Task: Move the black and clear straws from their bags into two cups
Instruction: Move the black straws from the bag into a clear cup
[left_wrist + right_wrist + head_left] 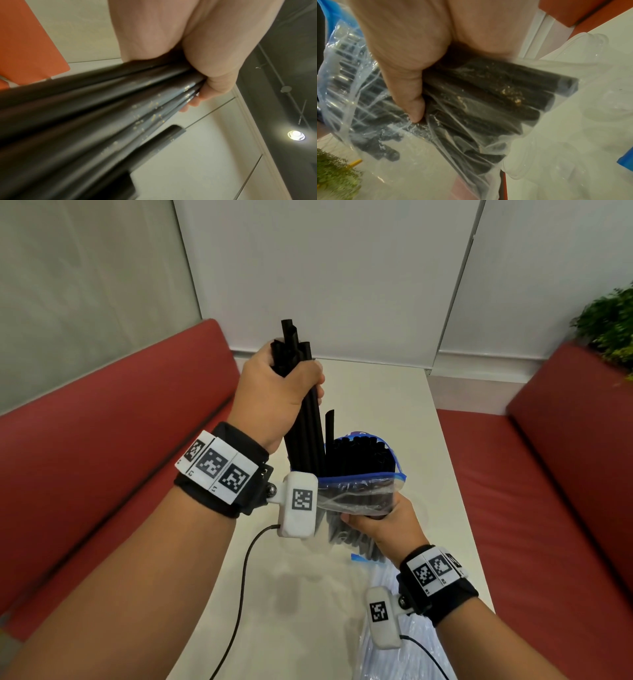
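My left hand (287, 392) grips a bundle of black straws (305, 422) near their top ends and holds them upright, raised beside the bag's mouth. In the left wrist view my fingers (211, 83) wrap round the bundle (120, 108). My right hand (383, 525) grips the middle of a clear zip bag (356, 494) with a blue seal, still packed with several black straws (359, 453). In the right wrist view my thumb (409, 94) presses into the bag (471, 121). Beyond the bag, a clear plastic cup (599, 102) shows faintly on the table.
A second zip bag with clear straws (394, 638) lies on the white table (376, 392) under my right wrist. Red sofas stand to the left (102, 422) and right (548, 474). A green plant (609, 323) sits at the far right. A black cable (239, 594) hangs from my left wrist.
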`<state>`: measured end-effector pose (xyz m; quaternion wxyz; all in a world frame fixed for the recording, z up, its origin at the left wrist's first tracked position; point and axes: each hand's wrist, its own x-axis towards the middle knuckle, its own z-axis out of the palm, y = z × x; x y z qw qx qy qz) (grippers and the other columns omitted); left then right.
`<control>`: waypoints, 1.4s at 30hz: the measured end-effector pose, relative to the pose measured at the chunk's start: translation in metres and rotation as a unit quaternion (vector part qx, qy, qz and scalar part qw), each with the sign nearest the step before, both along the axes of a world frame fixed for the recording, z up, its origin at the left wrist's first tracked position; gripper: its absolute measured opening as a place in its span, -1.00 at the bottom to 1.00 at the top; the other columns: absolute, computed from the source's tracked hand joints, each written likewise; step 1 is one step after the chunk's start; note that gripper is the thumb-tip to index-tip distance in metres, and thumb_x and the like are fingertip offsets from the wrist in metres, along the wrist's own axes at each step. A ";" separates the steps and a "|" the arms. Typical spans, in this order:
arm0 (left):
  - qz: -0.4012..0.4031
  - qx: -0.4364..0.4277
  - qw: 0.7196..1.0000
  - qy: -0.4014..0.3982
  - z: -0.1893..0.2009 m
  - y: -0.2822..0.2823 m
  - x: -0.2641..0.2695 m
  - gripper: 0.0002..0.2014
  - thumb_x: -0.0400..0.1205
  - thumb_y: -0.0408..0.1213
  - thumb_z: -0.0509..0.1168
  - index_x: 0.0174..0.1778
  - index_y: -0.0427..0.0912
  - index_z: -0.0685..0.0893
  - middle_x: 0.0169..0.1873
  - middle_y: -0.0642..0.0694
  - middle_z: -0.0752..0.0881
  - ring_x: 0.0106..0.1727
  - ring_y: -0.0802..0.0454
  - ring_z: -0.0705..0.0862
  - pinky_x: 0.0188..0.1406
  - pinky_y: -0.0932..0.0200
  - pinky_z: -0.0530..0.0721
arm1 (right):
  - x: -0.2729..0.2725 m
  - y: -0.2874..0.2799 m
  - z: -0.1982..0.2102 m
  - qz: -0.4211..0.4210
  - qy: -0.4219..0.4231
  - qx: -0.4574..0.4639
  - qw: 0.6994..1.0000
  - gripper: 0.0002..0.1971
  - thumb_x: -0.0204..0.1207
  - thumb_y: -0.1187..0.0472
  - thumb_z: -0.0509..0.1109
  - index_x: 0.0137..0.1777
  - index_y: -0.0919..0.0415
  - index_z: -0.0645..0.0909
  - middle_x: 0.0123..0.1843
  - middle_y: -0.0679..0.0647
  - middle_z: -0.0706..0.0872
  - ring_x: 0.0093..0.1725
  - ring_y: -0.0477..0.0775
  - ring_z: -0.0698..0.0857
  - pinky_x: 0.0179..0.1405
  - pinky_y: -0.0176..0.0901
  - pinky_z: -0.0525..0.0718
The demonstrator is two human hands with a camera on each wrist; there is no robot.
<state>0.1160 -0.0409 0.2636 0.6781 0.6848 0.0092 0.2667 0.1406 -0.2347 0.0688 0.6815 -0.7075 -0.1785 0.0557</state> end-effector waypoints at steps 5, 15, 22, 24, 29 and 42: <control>-0.007 -0.010 0.999 -0.039 0.030 0.007 0.001 -0.93 0.51 -0.41 0.37 -0.19 -0.22 0.59 -0.40 -0.16 0.70 -0.35 -0.14 0.69 -0.22 -0.09 0.76 | -0.001 0.001 -0.002 0.000 0.009 -0.009 1.000 -0.75 0.39 0.40 0.69 0.03 0.16 0.83 -0.10 0.06 0.94 -0.10 0.02 0.91 -0.10 -0.13 0.84; 0.072 -0.118 0.977 -0.163 0.060 0.026 0.009 -0.91 0.56 -0.48 0.34 -0.10 -0.32 0.54 -0.40 -0.20 0.67 -0.38 -0.16 0.66 -0.29 -0.06 0.75 | 0.002 -0.013 -0.016 -0.047 0.036 0.005 0.998 -0.67 0.34 0.46 0.70 0.01 0.08 0.80 -0.07 0.01 0.94 -0.02 0.06 0.91 0.02 -0.05 0.86; 0.173 -0.140 0.968 -0.118 -0.001 0.046 0.044 -0.92 0.48 -0.46 0.34 -0.19 -0.27 0.57 -0.48 -0.16 0.67 -0.47 -0.11 0.64 -0.41 -0.03 0.71 | 0.000 -0.049 -0.027 -0.117 0.052 0.012 0.992 -0.68 0.33 0.48 0.70 0.04 0.22 0.81 -0.09 0.07 0.94 -0.08 0.09 0.90 -0.06 -0.05 0.82; 0.180 -0.129 0.972 -0.076 -0.031 0.040 0.055 -0.88 0.50 -0.49 0.33 -0.22 -0.20 0.56 -0.47 -0.14 0.68 -0.49 -0.10 0.64 -0.46 0.03 0.70 | -0.001 -0.061 -0.030 -0.137 0.061 0.006 0.989 -0.71 0.33 0.45 0.72 0.03 0.30 0.80 -0.13 0.15 0.93 -0.13 0.22 0.88 -0.11 0.00 0.81; 0.164 -0.049 0.984 0.049 -0.107 0.019 0.089 -0.91 0.50 -0.38 0.36 -0.17 -0.13 0.59 -0.37 -0.19 0.75 -0.37 -0.14 0.71 -0.25 -0.11 0.78 | -0.006 -0.083 -0.030 -0.177 0.062 -0.025 0.982 -0.74 0.32 0.38 0.74 -0.03 0.26 0.78 -0.19 0.15 0.92 -0.20 0.21 0.88 -0.13 0.12 0.83; 0.088 0.066 0.969 0.222 -0.226 0.009 0.094 -0.55 0.55 -0.28 0.52 0.35 -0.12 0.61 0.10 0.03 0.68 0.01 0.07 0.68 0.11 0.18 0.65 | -0.011 -0.095 -0.026 -0.187 0.084 -0.013 0.979 -0.62 0.32 0.31 0.74 0.04 0.46 0.71 -0.24 0.42 0.86 -0.40 0.53 0.80 -0.43 0.38 0.80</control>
